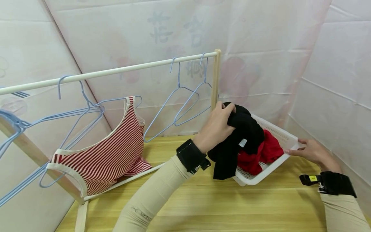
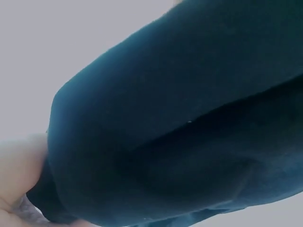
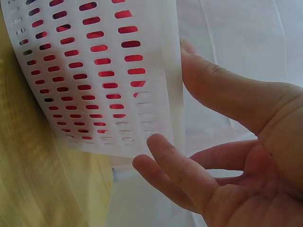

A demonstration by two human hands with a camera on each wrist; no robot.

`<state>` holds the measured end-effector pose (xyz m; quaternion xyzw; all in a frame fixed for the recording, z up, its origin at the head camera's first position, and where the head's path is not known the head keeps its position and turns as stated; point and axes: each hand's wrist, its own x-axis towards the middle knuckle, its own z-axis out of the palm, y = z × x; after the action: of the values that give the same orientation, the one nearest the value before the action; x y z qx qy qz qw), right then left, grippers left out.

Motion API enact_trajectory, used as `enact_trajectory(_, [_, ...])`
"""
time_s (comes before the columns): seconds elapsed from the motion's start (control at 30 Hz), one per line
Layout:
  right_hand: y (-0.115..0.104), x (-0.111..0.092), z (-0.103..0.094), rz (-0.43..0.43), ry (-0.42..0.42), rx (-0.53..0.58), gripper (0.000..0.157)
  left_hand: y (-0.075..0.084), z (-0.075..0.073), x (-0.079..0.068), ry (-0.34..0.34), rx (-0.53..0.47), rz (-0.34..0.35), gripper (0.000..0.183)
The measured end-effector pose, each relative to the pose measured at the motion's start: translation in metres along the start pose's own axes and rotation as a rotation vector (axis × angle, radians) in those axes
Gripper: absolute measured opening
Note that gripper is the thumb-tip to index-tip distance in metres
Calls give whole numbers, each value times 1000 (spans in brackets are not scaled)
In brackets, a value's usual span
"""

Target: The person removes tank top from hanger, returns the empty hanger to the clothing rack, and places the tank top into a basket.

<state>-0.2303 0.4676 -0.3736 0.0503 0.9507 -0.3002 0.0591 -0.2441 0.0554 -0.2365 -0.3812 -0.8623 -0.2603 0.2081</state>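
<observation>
My left hand (image 1: 217, 126) grips a black garment (image 1: 247, 129) with a small white label, lifted partly over the basket's left side. Dark cloth (image 2: 165, 123) fills most of the left wrist view and hides much of that hand. At the basket's right corner, my right hand (image 1: 316, 153) pinches the rim between thumb and fingers. The white perforated plastic basket (image 1: 262, 178) holds a red garment (image 1: 271, 148), whose colour shows through the slots of the basket wall (image 3: 156, 94) in the right wrist view.
A clothes rack with a white rail (image 1: 121, 70) stands on the left of the wooden table (image 1: 217, 206). Blue hangers (image 1: 174, 93) hang from it, one bearing a red-and-white striped tank top (image 1: 107, 154). White sheeting (image 1: 261, 38) encloses the back and sides.
</observation>
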Motion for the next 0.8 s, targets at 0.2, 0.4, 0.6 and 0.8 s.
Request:
enact_trajectory(0.2, [0,1,0,-1,-12,7,116,3,9,18,64,18,6,27])
enact_trajectory(0.4, [-1,2,-1,-12,1,-5,114,6,15,30,145,18,1,28])
enact_trajectory(0.6, [0,3,0,-18,20,-9,114,5,23,42,184,54,-13,30])
enact_trajectory(0.8, [-1,2,0,-12,15,-8,113,2,34,53,103,80,-1,28])
